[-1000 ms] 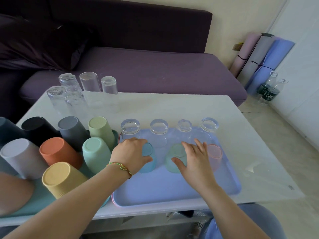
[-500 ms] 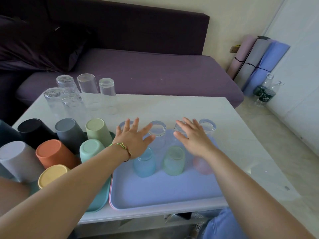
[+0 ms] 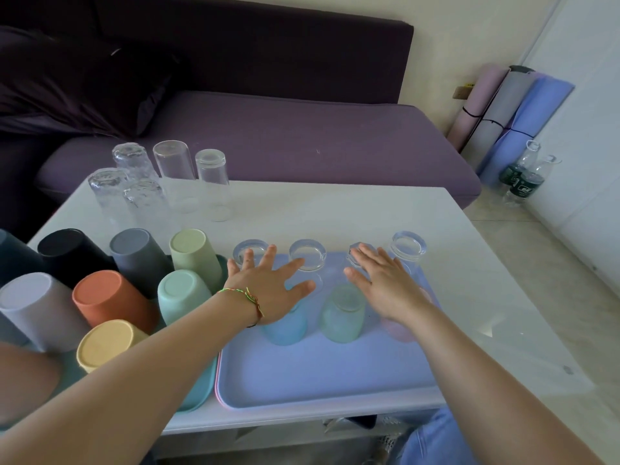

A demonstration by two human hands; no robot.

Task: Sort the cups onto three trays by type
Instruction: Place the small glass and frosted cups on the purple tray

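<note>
A lilac tray (image 3: 318, 380) lies at the table's front. On it stand upside-down tinted glasses: blue (image 3: 285, 330), green (image 3: 344, 313) and pink (image 3: 399, 330), the pink one mostly hidden by my right arm. Behind them is a row of clear short glasses (image 3: 307, 255). My left hand (image 3: 268, 286) hovers open over the blue glass, fingers spread toward the clear row. My right hand (image 3: 382, 283) hovers open above the pink glass, reaching the clear glass (image 3: 355, 255). Neither holds anything. Opaque coloured cups (image 3: 110, 300) stand upside down on a teal tray (image 3: 198, 394) at left.
Several tall clear glasses (image 3: 174, 169) stand upside down at the table's far left. A purple sofa (image 3: 302, 135) runs behind the white table (image 3: 335, 213). Rolled mats (image 3: 503, 119) and two bottles (image 3: 523, 176) are on the floor at right.
Both hands let go of the tinted glasses, lifted and moved forward toward the clear row, fingers spreading open.
</note>
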